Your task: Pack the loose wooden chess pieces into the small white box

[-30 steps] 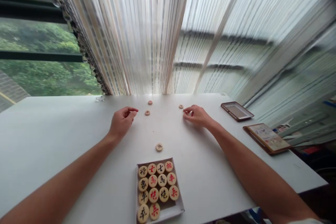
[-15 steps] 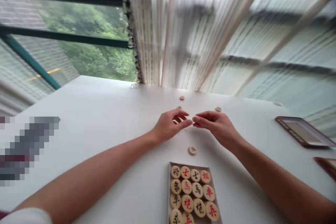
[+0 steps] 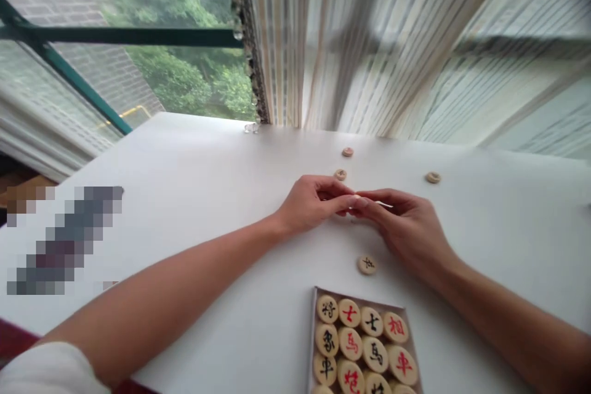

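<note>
My left hand (image 3: 314, 202) and my right hand (image 3: 409, 218) meet at their fingertips above the white table (image 3: 207, 295). Both are closed in a pinch. A small pale bit shows where they touch, too little to name. Just in front of them on the table lies a round wooden xiangqi piece (image 3: 367, 265) with a black character. Closer to me is a shallow open box (image 3: 314, 326) with rows of xiangqi pieces, marked in red and black. Behind my left fingers lies another piece (image 3: 340, 174).
Farther back lie a red-marked piece (image 3: 348, 152) and, to the right, one more piece (image 3: 433, 177). A string curtain (image 3: 337, 43) hangs along the table's back edge. Small clear beads (image 3: 252, 128) rest by it. A pixelated patch (image 3: 69, 240) covers something at left.
My hands have come together; their fingertips, apart before, now touch. The head view has shifted, so the table and box sit differently in the picture. The loose pieces seem to stay put.
</note>
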A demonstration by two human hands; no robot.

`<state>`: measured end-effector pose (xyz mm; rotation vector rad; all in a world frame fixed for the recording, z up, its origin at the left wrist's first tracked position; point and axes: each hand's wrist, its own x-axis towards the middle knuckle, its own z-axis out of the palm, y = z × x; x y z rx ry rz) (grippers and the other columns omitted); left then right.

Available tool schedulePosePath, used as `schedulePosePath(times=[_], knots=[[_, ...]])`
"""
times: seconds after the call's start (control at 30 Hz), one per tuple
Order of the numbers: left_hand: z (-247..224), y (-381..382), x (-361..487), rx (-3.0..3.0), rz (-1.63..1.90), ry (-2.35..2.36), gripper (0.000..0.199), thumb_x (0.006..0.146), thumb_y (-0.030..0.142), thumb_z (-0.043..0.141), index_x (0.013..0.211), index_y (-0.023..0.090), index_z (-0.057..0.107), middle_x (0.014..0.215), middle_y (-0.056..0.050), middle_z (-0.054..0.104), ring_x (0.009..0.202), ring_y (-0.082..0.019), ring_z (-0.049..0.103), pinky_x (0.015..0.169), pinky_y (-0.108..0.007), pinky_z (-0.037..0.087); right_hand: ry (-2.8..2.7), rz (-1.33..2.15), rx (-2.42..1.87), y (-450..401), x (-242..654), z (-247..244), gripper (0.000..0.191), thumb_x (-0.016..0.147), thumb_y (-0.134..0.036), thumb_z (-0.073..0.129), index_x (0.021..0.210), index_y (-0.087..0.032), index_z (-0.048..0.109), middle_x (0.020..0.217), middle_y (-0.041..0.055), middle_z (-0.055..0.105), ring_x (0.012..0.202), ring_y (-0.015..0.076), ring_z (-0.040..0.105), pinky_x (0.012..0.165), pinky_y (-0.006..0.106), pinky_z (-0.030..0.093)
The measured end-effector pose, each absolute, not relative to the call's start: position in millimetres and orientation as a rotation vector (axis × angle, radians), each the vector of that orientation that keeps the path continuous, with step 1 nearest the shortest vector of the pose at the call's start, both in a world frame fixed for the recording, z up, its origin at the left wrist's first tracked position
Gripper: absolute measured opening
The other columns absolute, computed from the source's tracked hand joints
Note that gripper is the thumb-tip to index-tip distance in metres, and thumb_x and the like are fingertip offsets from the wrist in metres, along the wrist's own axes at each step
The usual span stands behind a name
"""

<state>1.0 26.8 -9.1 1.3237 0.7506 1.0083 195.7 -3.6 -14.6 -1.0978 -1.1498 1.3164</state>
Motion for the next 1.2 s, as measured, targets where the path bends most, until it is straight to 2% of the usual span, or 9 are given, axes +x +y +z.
schedulePosePath(times=[0.1, 0.2, 0.37, 0.63, 0.83, 0.97, 1.1, 1.2], knots=[[-2, 26, -1, 1.385, 0.993, 0.761, 0.031, 0.081, 0.035, 0.09, 0.094, 0.008, 0.081, 0.086, -0.01, 0.08, 0.078, -0.015, 0.075, 0.076, -0.023, 0.061, -1.129, 1.341, -1.047, -3, 191, -11, 0.032, 0.069, -0.035, 0.098, 0.092, -0.017, 0.084, 0.088, 0.0092, 0.081, 0.08, 0.0214, 0.08, 0.078, 0.03, 0.067], [2, 25, -4, 1.436, 0.995, 0.766, 0.023, 0.085, 0.03, 0.087, 0.097, 0.01, 0.083, 0.088, -0.009, 0.081, 0.081, -0.015, 0.077, 0.076, -0.022, 0.062, -1.099, 1.374, -1.011, -2, 190, -9, 0.032, 0.068, -0.035, 0.098, 0.091, -0.016, 0.084, 0.087, 0.0091, 0.081, 0.079, 0.0208, 0.079, 0.077, 0.03, 0.067], [2, 26, -6, 1.427, 0.991, 0.811, 0.026, 0.084, 0.032, 0.087, 0.103, 0.013, 0.085, 0.093, -0.009, 0.082, 0.082, -0.017, 0.078, 0.075, -0.023, 0.064, -1.028, 1.455, -0.951, -1, 190, -7, 0.03, 0.074, -0.037, 0.095, 0.092, -0.016, 0.085, 0.092, 0.0104, 0.082, 0.081, 0.0202, 0.08, 0.085, 0.035, 0.068], [1, 26, -4, 1.452, 1.004, 0.845, 0.033, 0.082, 0.038, 0.088, 0.103, 0.013, 0.086, 0.092, -0.011, 0.082, 0.083, -0.022, 0.079, 0.077, -0.031, 0.066, -1.007, 1.457, -0.978, 0, 190, -6, 0.03, 0.069, -0.034, 0.098, 0.088, -0.016, 0.084, 0.091, 0.0091, 0.082, 0.082, 0.0196, 0.079, 0.085, 0.034, 0.067], [5, 25, -4, 1.495, 1.0, 0.837, 0.03, 0.083, 0.037, 0.088, 0.103, 0.014, 0.086, 0.091, -0.011, 0.082, 0.084, -0.022, 0.078, 0.076, -0.028, 0.064, -1.031, 1.45, -0.982, -2, 192, -6, 0.029, 0.065, -0.031, 0.1, 0.082, -0.016, 0.082, 0.083, 0.0073, 0.08, 0.08, 0.0184, 0.079, 0.078, 0.026, 0.064], [5, 24, -4, 1.509, 1.021, 0.793, 0.022, 0.083, 0.032, 0.087, 0.099, 0.016, 0.086, 0.093, -0.009, 0.082, 0.086, -0.021, 0.078, 0.082, -0.029, 0.064, -1.028, 1.461, -0.982, -2, 193, -7, 0.029, 0.063, -0.029, 0.1, 0.082, -0.016, 0.081, 0.082, 0.0058, 0.08, 0.079, 0.0161, 0.078, 0.077, 0.024, 0.063], [5, 25, -4, 1.507, 1.041, 0.756, 0.017, 0.084, 0.026, 0.086, 0.098, 0.017, 0.086, 0.098, -0.008, 0.082, 0.093, -0.02, 0.079, 0.086, -0.027, 0.064, -1.026, 1.467, -0.967, -2, 193, -6, 0.027, 0.067, -0.031, 0.099, 0.083, -0.017, 0.082, 0.083, 0.0054, 0.08, 0.078, 0.0153, 0.078, 0.079, 0.025, 0.064], [5, 24, -3, 1.499, 1.041, 0.77, 0.018, 0.085, 0.026, 0.085, 0.1, 0.017, 0.086, 0.099, -0.007, 0.082, 0.094, -0.02, 0.078, 0.086, -0.026, 0.063, -1.016, 1.485, -0.964, -2, 191, -3, 0.028, 0.069, -0.035, 0.098, 0.082, -0.016, 0.082, 0.085, 0.0063, 0.081, 0.081, 0.0166, 0.078, 0.085, 0.03, 0.066]])
